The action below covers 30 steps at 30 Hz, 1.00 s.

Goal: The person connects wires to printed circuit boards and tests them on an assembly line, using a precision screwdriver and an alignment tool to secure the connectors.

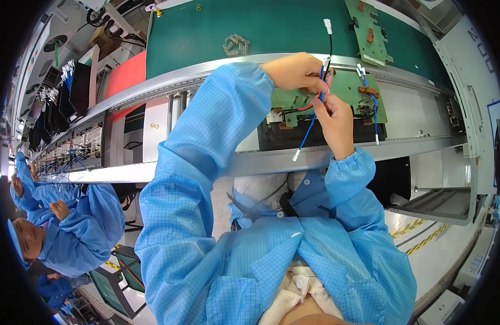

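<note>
Pinching a bundle of wires point(322, 91), the left hand point(294, 71) and right hand point(336, 120) meet with their fingertips close together. On each, thumb and fingers are closed on the wires; whether the two hands touch each other, I cannot tell. A blue wire point(308, 134) slants down from the fingers toward the wearer, ending in a white plug point(296, 156). Beyond the fingers, a black wire point(330, 46) points away, also tipped white. Beneath them lies a green circuit board point(293, 98), and a red wire point(305, 108) runs just left of the right fingers. Right of the fingers, more blue wires point(376, 116) lie across that board, near a brown clip point(368, 91). Farther off to the right rests a second board point(367, 46). Well to the left of the fingers and beyond them, a heap of small parts point(236, 45) sits on the green table point(185, 38).
</note>
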Each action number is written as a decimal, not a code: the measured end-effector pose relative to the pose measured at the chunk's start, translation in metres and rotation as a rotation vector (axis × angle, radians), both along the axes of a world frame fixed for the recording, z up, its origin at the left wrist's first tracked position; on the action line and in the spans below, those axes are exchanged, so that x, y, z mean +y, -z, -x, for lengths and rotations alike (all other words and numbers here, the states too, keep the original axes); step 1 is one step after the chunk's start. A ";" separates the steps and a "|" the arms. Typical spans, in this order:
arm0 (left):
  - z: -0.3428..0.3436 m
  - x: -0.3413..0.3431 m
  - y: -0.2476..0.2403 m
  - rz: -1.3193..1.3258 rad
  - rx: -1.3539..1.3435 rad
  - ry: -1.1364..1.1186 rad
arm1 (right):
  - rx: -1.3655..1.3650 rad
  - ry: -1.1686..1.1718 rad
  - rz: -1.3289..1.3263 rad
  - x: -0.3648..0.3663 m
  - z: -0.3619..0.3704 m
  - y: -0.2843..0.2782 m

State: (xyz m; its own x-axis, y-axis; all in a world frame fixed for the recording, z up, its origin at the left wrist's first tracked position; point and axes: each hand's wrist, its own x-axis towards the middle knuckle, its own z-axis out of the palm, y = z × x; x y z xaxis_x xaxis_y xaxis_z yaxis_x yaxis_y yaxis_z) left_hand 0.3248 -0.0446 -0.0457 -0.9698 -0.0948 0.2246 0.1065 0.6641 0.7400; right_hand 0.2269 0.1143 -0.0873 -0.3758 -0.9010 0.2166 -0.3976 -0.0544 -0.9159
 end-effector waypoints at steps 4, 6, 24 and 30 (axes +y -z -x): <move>0.009 -0.007 0.006 -0.055 -0.068 -0.035 | 0.386 0.111 -0.055 0.000 0.001 -0.007; 0.011 -0.010 0.010 -0.068 -0.113 -0.067 | 0.521 0.136 -0.049 -0.003 0.001 -0.006; 0.059 -0.022 -0.012 0.551 -0.727 -0.261 | 1.173 -0.040 -0.287 -0.019 0.007 -0.025; 0.063 -0.028 -0.015 0.471 -0.807 -0.193 | 1.351 -0.108 -0.288 -0.019 0.012 -0.028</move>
State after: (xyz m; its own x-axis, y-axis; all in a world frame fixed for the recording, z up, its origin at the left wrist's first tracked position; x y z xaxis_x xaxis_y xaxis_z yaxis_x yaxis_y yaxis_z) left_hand 0.2619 -0.0723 -0.0308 -0.8262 -0.3397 -0.4495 -0.4617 0.8655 0.1944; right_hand 0.2148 0.0950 -0.0593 0.0477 -0.9866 0.1559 -0.9820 -0.0178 0.1878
